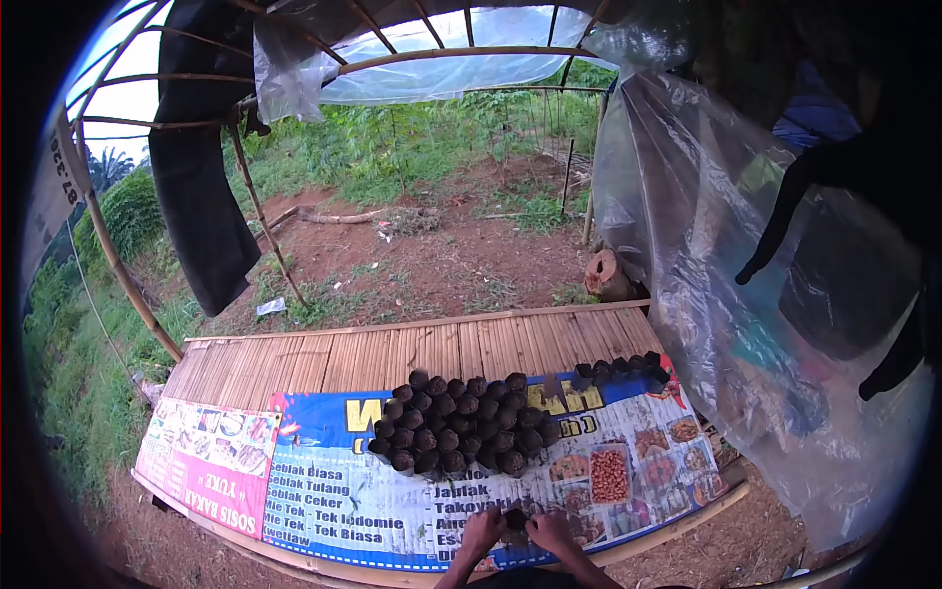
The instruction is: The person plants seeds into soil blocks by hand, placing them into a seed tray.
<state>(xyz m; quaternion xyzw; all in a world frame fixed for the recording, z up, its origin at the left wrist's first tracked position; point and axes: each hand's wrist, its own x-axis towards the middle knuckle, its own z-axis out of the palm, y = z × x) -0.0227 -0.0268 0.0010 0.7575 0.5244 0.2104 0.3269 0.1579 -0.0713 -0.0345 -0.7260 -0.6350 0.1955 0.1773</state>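
At the front edge of the table, my left hand (482,531) and my right hand (549,533) are close together. Between them is a small black seedling bag (515,518), its rim pinched by the curled fingers of both hands. Just beyond stands a tight cluster of similar black seedling bags (453,422), upright and filled with dark soil. To the right of my right hand, a rectangular container (609,475) holds many small reddish-brown seeds or nuts. More dark bags (620,370) sit in a row at the back right, their contents too small to make out.
A printed menu banner (343,496) covers the front of the bamboo-slat table (392,348). Clear plastic sheeting (687,245) hangs at the right, dark cloth (201,206) at the left. A cut log (608,275) lies behind the table. Bamboo poles (263,201) support the shelter.
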